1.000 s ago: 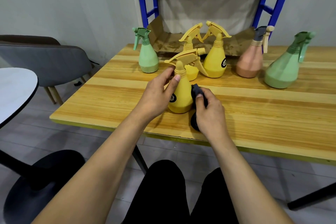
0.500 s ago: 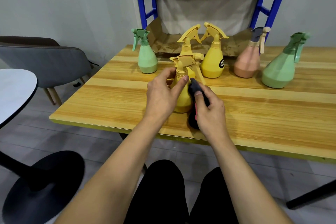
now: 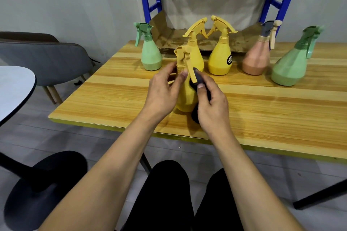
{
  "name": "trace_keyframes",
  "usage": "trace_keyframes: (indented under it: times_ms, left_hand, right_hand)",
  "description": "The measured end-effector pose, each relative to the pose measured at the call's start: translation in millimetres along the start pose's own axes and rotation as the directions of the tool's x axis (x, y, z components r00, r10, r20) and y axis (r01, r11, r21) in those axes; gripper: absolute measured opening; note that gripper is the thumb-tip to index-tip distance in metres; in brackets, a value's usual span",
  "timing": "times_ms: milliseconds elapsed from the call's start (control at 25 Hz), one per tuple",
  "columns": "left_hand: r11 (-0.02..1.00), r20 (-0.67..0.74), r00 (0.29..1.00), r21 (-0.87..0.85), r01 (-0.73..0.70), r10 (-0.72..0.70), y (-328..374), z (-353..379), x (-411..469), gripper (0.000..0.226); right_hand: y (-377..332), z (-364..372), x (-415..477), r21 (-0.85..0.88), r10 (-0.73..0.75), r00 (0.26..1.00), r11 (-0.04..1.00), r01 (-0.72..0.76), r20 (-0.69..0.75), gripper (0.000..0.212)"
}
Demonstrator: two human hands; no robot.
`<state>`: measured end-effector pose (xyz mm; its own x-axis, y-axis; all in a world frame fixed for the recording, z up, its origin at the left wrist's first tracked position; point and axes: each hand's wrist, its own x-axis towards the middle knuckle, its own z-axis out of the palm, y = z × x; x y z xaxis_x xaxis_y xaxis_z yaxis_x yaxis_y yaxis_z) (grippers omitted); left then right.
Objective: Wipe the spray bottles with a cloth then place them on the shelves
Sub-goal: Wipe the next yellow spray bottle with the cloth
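A yellow spray bottle point(image 3: 185, 97) is gripped at its neck by the left hand point(image 3: 161, 92); a dark cloth point(image 3: 200, 78) is pinched against it by the right hand point(image 3: 212, 107).

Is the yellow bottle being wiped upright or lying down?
Upright: the yellow bottle stands base down, spray head on top, left hand holding its neck.

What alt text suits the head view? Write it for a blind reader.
A person's left hand grips the neck of a yellow plastic spray bottle at a striped wooden table while the right hand presses a dark cloth against it. Five more spray bottles stand behind.
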<state>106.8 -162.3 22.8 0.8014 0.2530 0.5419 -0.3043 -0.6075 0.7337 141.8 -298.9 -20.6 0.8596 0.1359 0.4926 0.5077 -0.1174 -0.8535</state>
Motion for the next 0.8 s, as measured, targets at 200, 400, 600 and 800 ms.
trace_keyframes:
  times_ms: [200,400,600,800]
  left_hand:
    - [0.994,-0.101,0.995,-0.107,0.006,-0.016,5.5,-9.0,6.4,0.034]
    - [0.991,-0.126,0.992,-0.137,0.003,-0.020,9.5,-12.9,11.1,0.037]
    - [0.998,-0.077,0.996,-0.052,-0.039,0.035,8.2,-9.8,6.0,0.040]
    - [0.997,-0.041,0.999,-0.072,-0.033,0.030,9.8,-7.1,8.7,0.038]
  right_hand:
    - [-9.9,10.0,3.4,0.395,0.419,0.908,0.835,-0.383,-0.004,0.028]
    - [-29.1,7.1,15.4,0.698,0.754,0.582,0.239,-0.675,0.304,0.031]
    - [-34.4,3.1,15.2,0.563,0.762,0.424,0.096,-0.821,0.490,0.043]
    - [-41.3,3.3,18.3,0.608,0.822,0.413,0.105,-0.787,0.392,0.030]
